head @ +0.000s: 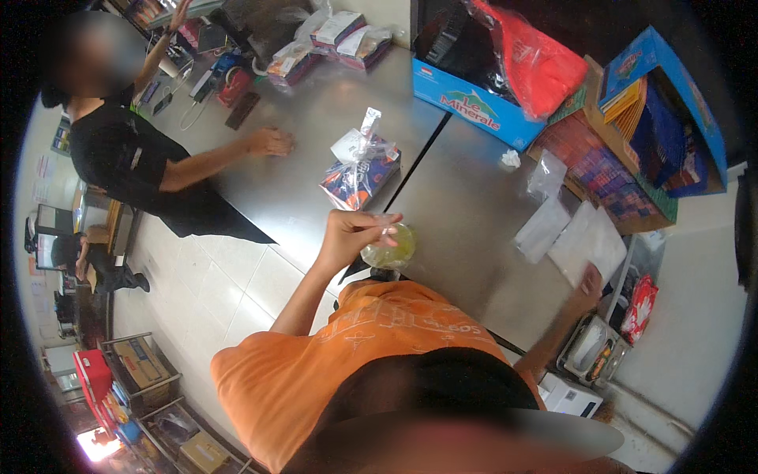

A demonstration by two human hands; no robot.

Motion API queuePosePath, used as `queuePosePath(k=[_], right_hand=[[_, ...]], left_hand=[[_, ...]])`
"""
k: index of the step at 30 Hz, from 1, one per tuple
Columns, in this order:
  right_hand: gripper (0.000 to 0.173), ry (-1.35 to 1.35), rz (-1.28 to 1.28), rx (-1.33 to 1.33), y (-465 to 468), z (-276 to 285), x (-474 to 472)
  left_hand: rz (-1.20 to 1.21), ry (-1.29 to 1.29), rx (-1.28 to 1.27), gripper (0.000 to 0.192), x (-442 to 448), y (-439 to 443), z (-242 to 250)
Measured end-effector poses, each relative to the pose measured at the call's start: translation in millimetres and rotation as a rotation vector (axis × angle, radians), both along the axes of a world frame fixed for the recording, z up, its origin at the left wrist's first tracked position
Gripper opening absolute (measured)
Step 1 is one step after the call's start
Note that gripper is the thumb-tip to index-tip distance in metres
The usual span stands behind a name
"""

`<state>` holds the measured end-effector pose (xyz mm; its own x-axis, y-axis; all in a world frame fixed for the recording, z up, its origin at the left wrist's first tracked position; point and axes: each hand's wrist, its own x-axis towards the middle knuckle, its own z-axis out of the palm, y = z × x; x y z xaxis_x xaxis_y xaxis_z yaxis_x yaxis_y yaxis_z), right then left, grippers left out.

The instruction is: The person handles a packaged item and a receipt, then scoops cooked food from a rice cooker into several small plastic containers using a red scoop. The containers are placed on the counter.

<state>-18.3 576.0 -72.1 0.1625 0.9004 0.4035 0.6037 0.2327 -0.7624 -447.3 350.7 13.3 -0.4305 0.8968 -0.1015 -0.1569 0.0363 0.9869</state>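
Observation:
My left hand (355,238) pinches the clear plastic at the top of a round, see-through package of yellow-green content (394,246), just in front of my body. Whether that package is a cup or a bag is hard to tell. Beyond it on the steel table sits a dark blue and orange printed box (362,178) tied in a clear plastic bag, with a white slip on top. My right hand (587,284), blurred, reaches out to the right at the edge of a pile of translucent plastic bags (583,243); its grip on them is unclear.
A co-worker (130,148) in black stands at the table's left edge, one hand over the steel top (468,207). More bagged boxes (337,38) lie at the far end. A blue carton (474,101) and a carton of folded boxes (622,160) line the right. Metal trays (592,349) are near my right arm.

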Motion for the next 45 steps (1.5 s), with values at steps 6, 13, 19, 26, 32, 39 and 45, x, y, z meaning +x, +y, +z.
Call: queuePosePath(k=[6, 13, 19, 26, 32, 39, 45], right_hand=[[0.011, 0.063, 1.059, -0.143, -85, 59, -228], [0.013, 0.192, 1.114, -0.193, -113, 67, -273], [0.009, 0.313, 1.066, -0.346, -114, 44, -277], [0.008, 0.393, 1.114, -0.442, -113, 39, -266], [0.01, 0.544, 1.116, -0.599, -123, 36, -269], [0.014, 0.443, 1.145, -0.465, -121, 36, -269], [0.011, 0.403, 1.078, -0.505, -121, 33, -270]], left_hand=[[-0.118, 0.397, 0.065, 0.009, 3, 9, 14], [-0.235, 0.661, 0.248, 0.008, -10, 6, 18], [-0.328, 0.701, 0.271, 0.01, -19, 9, 23], [-0.428, 0.686, 0.184, 0.025, -24, 13, 36], [-0.542, 0.92, 0.239, 0.037, -29, 17, 41], [-0.623, 1.11, 0.212, 0.044, -28, 19, 47], [-0.638, 1.127, 0.18, 0.047, -28, 16, 51]])
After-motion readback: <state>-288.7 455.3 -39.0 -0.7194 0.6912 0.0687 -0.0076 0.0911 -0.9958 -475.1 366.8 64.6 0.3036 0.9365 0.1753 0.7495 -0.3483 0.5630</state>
